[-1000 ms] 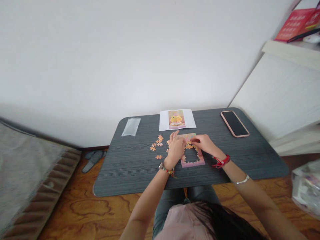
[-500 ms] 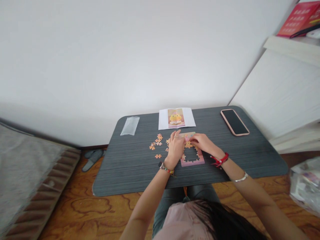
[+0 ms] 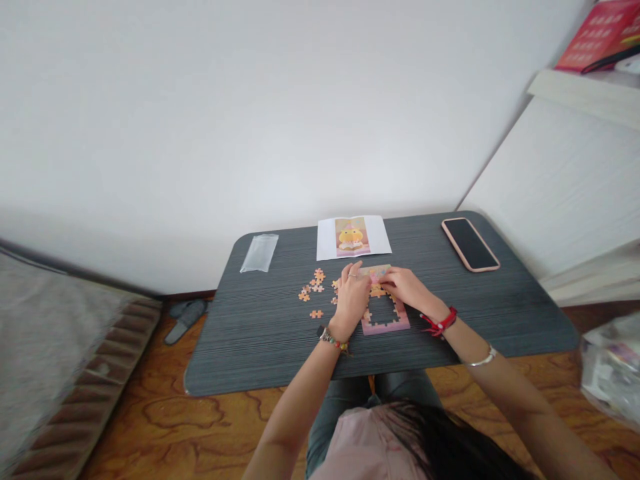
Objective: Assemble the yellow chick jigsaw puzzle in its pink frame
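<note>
A partly assembled jigsaw puzzle (image 3: pixel 387 327) lies flat before me, its pink-and-yellow frame joined around an open middle where the dark tabletop shows. My left hand (image 3: pixel 353 297) lies over its upper left side, fingers bent around the edge and thumb reaching inward. From the right, my right hand (image 3: pixel 404 285) presses thumb and fingers together on the upper part of the puzzle; any single piece between them is hidden. Loose puzzle pieces (image 3: pixel 318 285) are scattered left of my left hand, some partly covered by it. One small joined bit (image 3: pixel 317 314) lies nearer to me.
Behind the puzzle lies a creased white sheet with a printed yellow character (image 3: pixel 353 238). A clear plastic sleeve (image 3: pixel 259 253) is at the back left of the dark table (image 3: pixel 250 340), and a phone (image 3: pixel 471 245) at the back right. A white cabinet (image 3: pixel 565 180) stands to the right.
Both hands stay at the puzzle's upper part. My right fingers have shifted very slightly, baring a little more of its top strip. The loose pieces have not moved.
</note>
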A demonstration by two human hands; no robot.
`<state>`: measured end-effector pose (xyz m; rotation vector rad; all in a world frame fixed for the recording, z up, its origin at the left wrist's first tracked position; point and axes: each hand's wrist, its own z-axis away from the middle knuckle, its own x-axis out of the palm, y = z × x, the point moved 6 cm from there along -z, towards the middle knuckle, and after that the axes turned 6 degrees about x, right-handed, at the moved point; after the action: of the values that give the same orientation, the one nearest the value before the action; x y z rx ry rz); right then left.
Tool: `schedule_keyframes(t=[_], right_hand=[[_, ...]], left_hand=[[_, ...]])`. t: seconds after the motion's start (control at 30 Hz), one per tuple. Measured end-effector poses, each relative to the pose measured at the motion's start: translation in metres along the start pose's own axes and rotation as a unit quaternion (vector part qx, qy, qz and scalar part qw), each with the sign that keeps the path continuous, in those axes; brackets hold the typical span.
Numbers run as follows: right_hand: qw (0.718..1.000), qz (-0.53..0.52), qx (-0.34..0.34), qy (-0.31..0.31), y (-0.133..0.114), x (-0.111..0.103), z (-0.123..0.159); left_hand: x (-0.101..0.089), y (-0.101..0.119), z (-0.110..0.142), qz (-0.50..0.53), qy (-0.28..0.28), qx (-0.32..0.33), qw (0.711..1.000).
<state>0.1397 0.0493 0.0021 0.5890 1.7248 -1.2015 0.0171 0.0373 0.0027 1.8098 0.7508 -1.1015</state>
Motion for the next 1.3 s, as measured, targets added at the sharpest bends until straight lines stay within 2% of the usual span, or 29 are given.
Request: schedule_keyframes(t=[0.23,0.53,0.83,0.93,1.1,1.2,1.3], right_hand=[[0.996,0.085,-0.01,0.008,-0.006,0.004,0.012],[0.991,0.128,-0.021,-0.016,-0.014,0.003,0.02],[0.97,0.233,-0.04,-0.055,-0.031,0.005,0.025],[0.979,0.197,-0.03,-0.048,-0.027,0.004,0.023],[0.999,0.046,-0.008,0.008,-0.008,-0.006,0.014],[0.996,-0.025,0.02,0.079,0.003,-0.023,0.009],[0.99,-0.06,0.028,0.124,0.003,-0.042,0.006]], left_hand=[[-0.002,0.004,0.0,-0.007,-0.027,0.018,0.999],[-0.007,0.013,0.007,-0.039,-0.047,0.055,0.997],[-0.003,0.02,0.015,-0.065,-0.052,0.084,0.993],[-0.003,0.019,0.014,-0.054,-0.048,0.079,0.994],[-0.008,0.011,0.008,-0.006,-0.022,0.049,0.999],[-0.021,-0.001,0.007,0.017,0.014,0.033,0.999],[-0.042,-0.022,0.011,0.007,0.057,0.01,0.998]])
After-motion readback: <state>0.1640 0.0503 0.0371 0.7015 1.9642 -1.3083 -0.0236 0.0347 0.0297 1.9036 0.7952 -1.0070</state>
